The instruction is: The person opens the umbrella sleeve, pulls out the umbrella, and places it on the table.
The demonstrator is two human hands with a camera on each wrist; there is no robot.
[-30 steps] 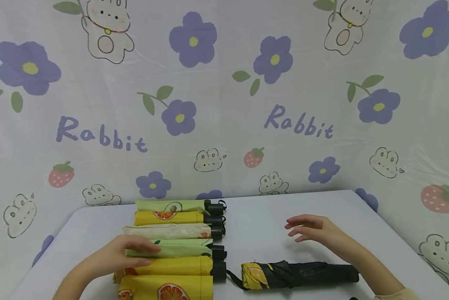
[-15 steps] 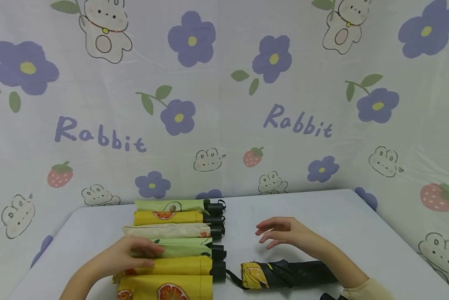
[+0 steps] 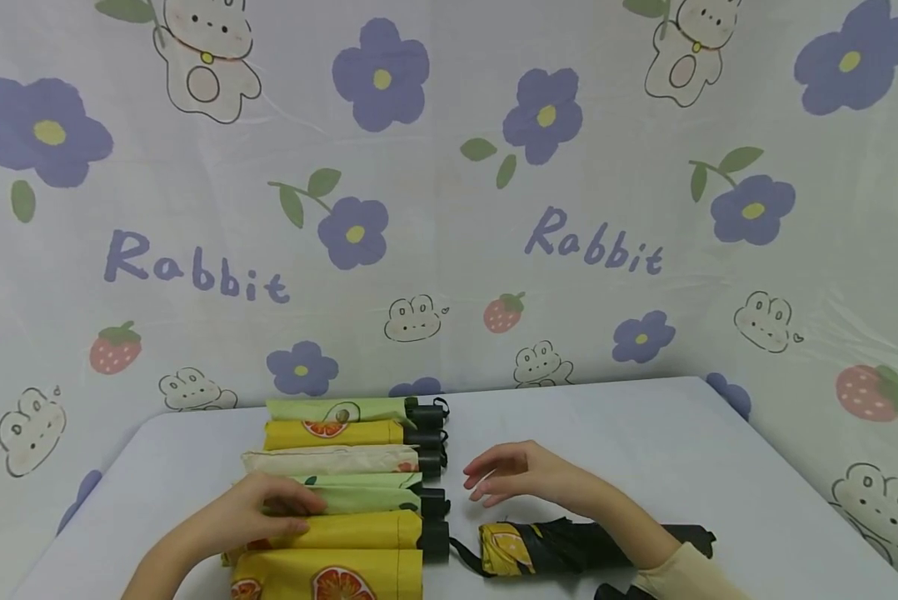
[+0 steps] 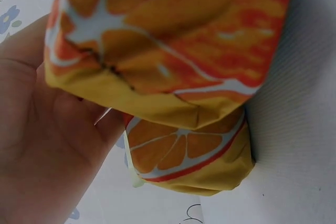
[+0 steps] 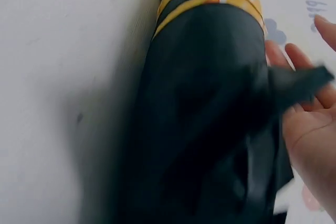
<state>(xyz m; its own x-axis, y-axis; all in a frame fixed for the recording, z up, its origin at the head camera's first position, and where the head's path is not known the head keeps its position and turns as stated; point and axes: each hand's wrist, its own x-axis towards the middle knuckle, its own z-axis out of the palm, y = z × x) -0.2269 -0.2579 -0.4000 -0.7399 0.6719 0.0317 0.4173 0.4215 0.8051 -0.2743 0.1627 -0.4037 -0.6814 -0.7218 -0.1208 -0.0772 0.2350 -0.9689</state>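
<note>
My left hand (image 3: 261, 508) rests over a yellow folded umbrella (image 3: 366, 531) and the pale green umbrella (image 3: 377, 500) behind it, its thumb lying at the yellow one. In the left wrist view, that hand (image 4: 52, 135) is beside two yellow orange-print covers, partly hidden by the nearer one (image 4: 157, 40). My right hand (image 3: 527, 479) hovers with loosely bent fingers and holds nothing, just right of the row's black handles. Below its forearm lies a black umbrella (image 3: 569, 546) with a yellow print end; the right wrist view shows its dark cloth (image 5: 205, 66) close up.
A yellow umbrella (image 3: 284, 575) lies in front. Farther back in the row are a cream umbrella (image 3: 336, 461), a yellow one (image 3: 377, 433) and an avocado-print one (image 3: 299, 409). All lie on a white table (image 3: 606, 417) before a printed cloth backdrop (image 3: 434, 208).
My right hand has moved left and slightly down, from above the black umbrella's right part toward the handles of the row. The left hand has stayed nearly in place.
</note>
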